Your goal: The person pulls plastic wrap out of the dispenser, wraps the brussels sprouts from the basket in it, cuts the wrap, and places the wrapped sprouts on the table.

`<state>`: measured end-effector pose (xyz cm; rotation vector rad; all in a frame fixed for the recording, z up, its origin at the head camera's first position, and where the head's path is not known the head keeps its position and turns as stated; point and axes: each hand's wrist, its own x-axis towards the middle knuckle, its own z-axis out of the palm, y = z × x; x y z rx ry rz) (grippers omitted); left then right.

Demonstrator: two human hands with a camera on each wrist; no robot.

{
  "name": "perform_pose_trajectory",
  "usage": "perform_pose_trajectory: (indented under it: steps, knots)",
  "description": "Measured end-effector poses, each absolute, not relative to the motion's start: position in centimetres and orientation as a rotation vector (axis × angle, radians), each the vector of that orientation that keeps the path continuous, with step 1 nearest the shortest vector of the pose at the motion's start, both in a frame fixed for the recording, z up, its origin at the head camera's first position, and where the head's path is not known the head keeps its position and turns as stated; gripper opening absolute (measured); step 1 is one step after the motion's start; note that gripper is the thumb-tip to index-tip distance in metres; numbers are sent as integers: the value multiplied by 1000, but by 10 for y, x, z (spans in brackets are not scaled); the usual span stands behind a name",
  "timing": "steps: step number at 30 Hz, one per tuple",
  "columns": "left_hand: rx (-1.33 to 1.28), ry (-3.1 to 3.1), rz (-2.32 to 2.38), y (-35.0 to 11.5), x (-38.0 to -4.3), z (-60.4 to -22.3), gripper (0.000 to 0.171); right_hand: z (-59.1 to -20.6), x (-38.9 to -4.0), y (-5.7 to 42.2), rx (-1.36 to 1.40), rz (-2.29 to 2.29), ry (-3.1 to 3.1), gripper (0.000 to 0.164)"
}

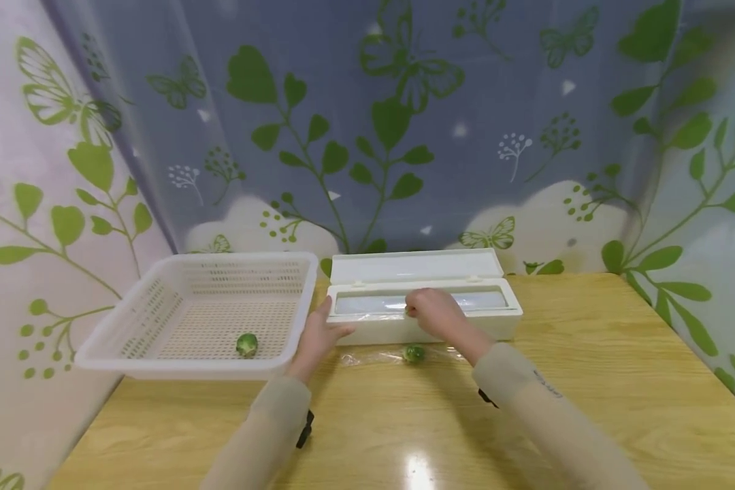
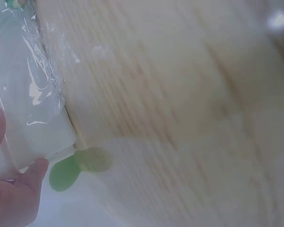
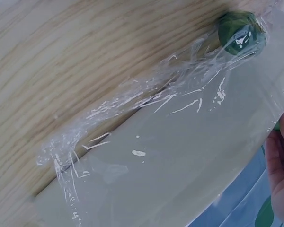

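Wood with pale yellow grain makes up the worktop (image 1: 588,388), which catches a bright glare near its front. Printed fabric (image 1: 502,88) hangs behind and at both sides, dusky blue in the middle and paler at the flanks, patterned with green leaves and butterflies. On the left sits a white basket (image 1: 177,367), rectangular, with flared, slotted walls and a fine lattice floor; a round, leafy sprout (image 1: 247,345) lies in it. Beside it stands a long, smooth white box (image 1: 382,333), its hinged lid (image 1: 413,267) raised at the back. Clear film (image 1: 358,358), glossy and crinkled, drapes over the box's front onto the worktop, where a second green sprout (image 1: 413,354) rests among its folds, just before the box. The left hand (image 1: 316,333) rests against the box's left end, thumb and fingers spread. The right hand (image 1: 437,314), above the box's opening, has its fingers curled, pinching a small green thing (image 1: 407,311), mostly hidden. Both sleeves are beige cloth.
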<state>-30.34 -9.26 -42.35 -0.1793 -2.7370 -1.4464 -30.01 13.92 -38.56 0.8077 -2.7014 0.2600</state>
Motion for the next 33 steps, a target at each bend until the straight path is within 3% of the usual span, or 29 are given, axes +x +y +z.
perform_pose_trajectory:
  steps: [7, 18, 30, 33]
  knots:
    - [-174, -2713, -1481, -92, -305, -424, 84, -385, -299, 148, 810, 287, -2688, 28]
    - [-132, -2714, -1475, -92, -305, -424, 85, -387, -301, 152, 804, 298, -2692, 25]
    - [-140, -2729, -1444, -92, -305, -424, 84, -382, -300, 160, 812, 324, -2775, 2]
    - [-146, -2727, -1435, -91, -305, -423, 84, -381, -300, 161, 809, 334, -2793, 4]
